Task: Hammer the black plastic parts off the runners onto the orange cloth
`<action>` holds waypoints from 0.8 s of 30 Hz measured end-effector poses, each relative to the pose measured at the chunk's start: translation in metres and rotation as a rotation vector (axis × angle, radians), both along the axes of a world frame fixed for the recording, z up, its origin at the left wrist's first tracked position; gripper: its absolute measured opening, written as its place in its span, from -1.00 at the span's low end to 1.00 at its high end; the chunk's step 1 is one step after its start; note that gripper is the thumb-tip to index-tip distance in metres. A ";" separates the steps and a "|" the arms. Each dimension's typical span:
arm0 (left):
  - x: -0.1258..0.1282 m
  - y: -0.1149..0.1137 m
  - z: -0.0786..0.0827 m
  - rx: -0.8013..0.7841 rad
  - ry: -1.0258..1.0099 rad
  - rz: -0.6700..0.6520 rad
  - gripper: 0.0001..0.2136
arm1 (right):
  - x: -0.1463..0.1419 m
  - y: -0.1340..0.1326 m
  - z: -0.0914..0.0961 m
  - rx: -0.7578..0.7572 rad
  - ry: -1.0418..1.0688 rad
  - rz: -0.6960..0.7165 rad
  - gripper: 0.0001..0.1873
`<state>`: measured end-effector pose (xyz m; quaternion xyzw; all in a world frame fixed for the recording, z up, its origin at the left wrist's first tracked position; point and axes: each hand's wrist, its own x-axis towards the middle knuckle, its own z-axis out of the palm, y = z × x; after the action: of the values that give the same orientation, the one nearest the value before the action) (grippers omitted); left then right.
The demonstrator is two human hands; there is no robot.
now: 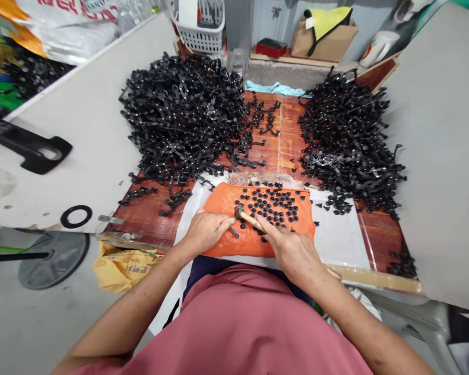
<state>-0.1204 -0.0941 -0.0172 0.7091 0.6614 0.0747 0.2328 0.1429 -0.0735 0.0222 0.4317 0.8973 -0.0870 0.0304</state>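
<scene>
My right hand [295, 255] is wrapped round the wooden handle of a small hammer [252, 221], whose dark head points left over an orange cloth [214, 200]. Close to that head, my left hand [207, 230] has thumb and forefinger pinched together at a small black plastic strip [234, 232]. Its held end is mostly covered by the fingertips. Many small round black plastic caps [275, 205] lie spread over the middle and right of the cloth, some by my right fingers.
A big heap of black plastic parts [187, 114] rises at the back left, with another heap [347, 140] on the right. White boards [101, 130] flank the reddish wooden table [289, 140]. Behind stand a white basket [201, 39] and a cardboard box [328, 41].
</scene>
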 end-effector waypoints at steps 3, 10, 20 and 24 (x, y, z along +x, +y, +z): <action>0.002 -0.006 0.000 0.006 0.017 0.008 -0.58 | -0.007 0.003 0.002 -0.031 -0.013 0.010 -0.32; -0.005 -0.031 0.019 0.056 -0.266 0.005 -0.60 | 0.020 0.003 0.000 -0.125 0.464 -0.110 -0.41; 0.003 -0.024 0.010 0.121 -0.010 0.260 -0.74 | 0.029 -0.015 -0.005 -0.087 0.233 -0.092 -0.36; -0.001 -0.026 0.010 0.115 0.095 0.259 -0.73 | 0.012 -0.011 -0.006 -0.066 0.124 -0.071 -0.34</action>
<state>-0.1215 -0.1199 -0.0067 0.6326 0.7523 0.1084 0.1487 0.1546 -0.0844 0.0164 0.4558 0.8782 -0.1443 -0.0141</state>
